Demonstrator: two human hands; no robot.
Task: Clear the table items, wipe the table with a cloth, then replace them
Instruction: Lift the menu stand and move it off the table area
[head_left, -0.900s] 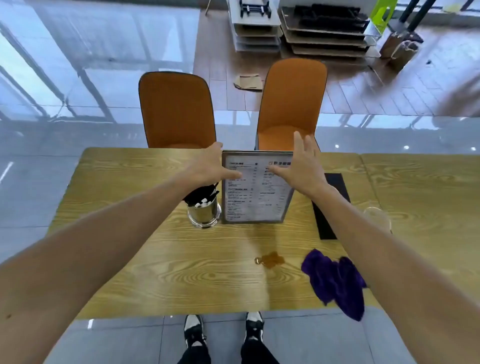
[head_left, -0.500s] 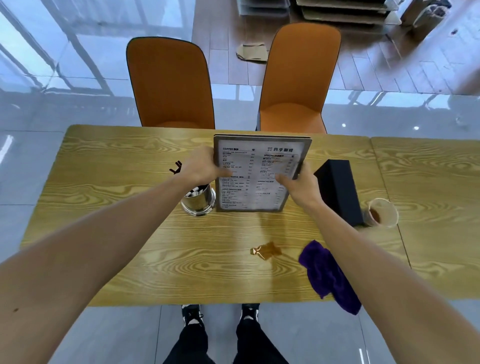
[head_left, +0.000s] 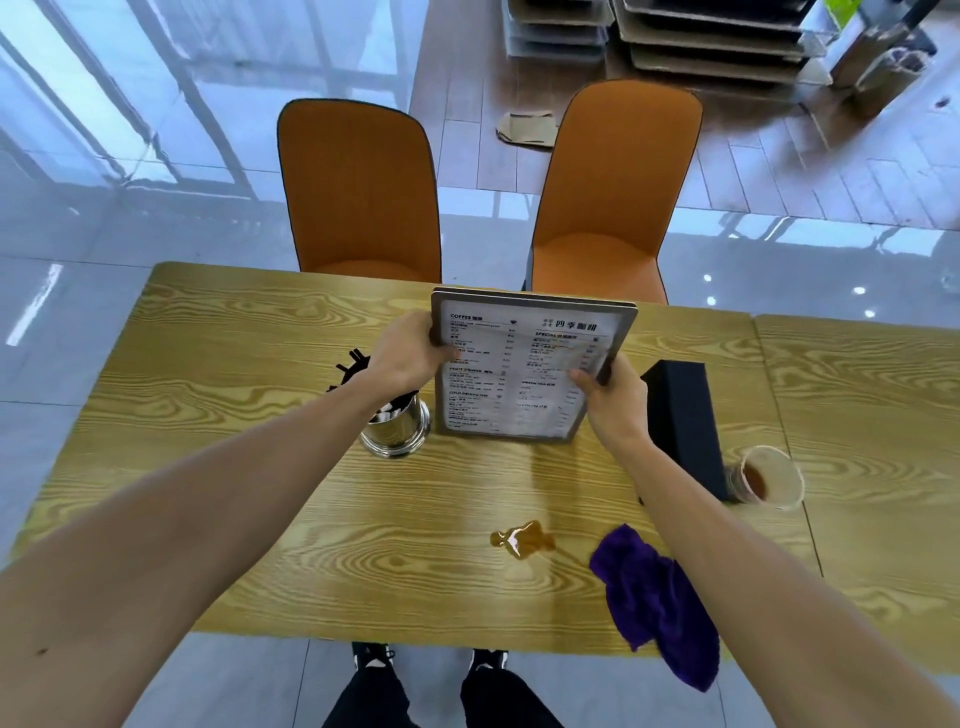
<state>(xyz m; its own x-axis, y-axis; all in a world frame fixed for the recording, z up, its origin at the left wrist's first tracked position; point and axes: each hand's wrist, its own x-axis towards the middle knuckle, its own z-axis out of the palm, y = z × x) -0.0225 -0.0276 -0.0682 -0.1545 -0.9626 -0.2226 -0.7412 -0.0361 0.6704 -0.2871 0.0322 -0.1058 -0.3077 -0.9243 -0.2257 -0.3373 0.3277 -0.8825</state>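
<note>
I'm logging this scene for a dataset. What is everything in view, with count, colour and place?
table: 1, yellow wood grain, centre; a second tabletop adjoins it on the right
menu: 1, white in a grey frame, held upright mid-table
tin: 1, silver, holding black and white sticks, left of menu
box: 1, black, right of menu
cup: 1, clear with brown liquid, right of box
spill: 1, brown, near front edge
cloth: 1, purple, over front edge
chairs: 2, orange, behind table
trays: stacked, far floor
left hand: grips menu's left edge
right hand: grips menu's right edge
</note>
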